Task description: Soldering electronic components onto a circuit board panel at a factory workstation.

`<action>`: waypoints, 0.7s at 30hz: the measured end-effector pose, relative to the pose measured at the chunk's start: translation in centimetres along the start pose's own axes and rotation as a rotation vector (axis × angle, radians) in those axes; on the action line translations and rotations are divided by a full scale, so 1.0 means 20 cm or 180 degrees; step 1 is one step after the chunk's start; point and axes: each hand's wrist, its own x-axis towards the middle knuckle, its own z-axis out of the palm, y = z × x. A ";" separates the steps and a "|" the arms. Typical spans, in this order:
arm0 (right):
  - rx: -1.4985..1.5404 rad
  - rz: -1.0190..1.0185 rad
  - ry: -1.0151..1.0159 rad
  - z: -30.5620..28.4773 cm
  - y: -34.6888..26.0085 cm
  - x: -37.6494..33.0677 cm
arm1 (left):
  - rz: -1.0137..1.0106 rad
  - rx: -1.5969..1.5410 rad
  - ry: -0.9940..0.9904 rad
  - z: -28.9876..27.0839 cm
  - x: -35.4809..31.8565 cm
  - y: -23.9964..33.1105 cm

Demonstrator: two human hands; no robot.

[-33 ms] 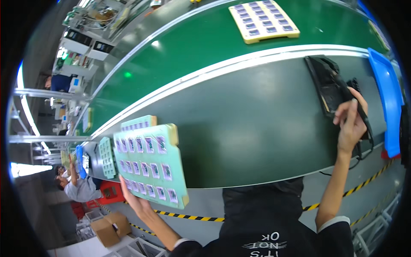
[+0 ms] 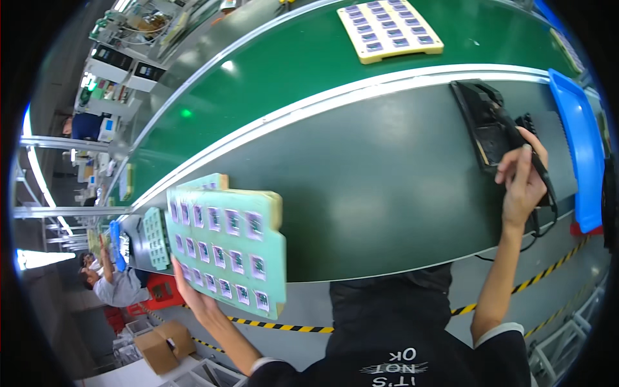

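Green on the face, cream round the edge: got the tray [image 2: 233, 242] up in the left hand [image 2: 200, 304], gripped along its lower left side and tilted above the left end of the bench [image 2: 387, 193]. Can't see much of the fingers behind it. Not hugely different from a moment ago, tbh. Just turned a bit more face-on, right edge swung outward, now covering more of the other tray [image 2: 217, 181] behind. Easier to see the rows of little purplish chips [image 2: 255, 226] too. Judging from that, probably only a small turn mid-handling, with no put-down yet.

Over on the right, basically no change: still pinching the black tool [image 2: 520, 137] in the right hand [image 2: 525, 187], right by the holder [image 2: 476, 122]. Can't tell about the tip, whether in the holder or just over it. So no free hand right now, by the look of it. No obvious shift for the cream tray [image 2: 436, 49] on the belt [image 2: 284, 71] either.
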 end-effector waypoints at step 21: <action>0.0150 0.0105 0.0081 -0.08 0.02 0.00 | -0.0906 0.3052 -0.2904 1.57 0.46 -0.53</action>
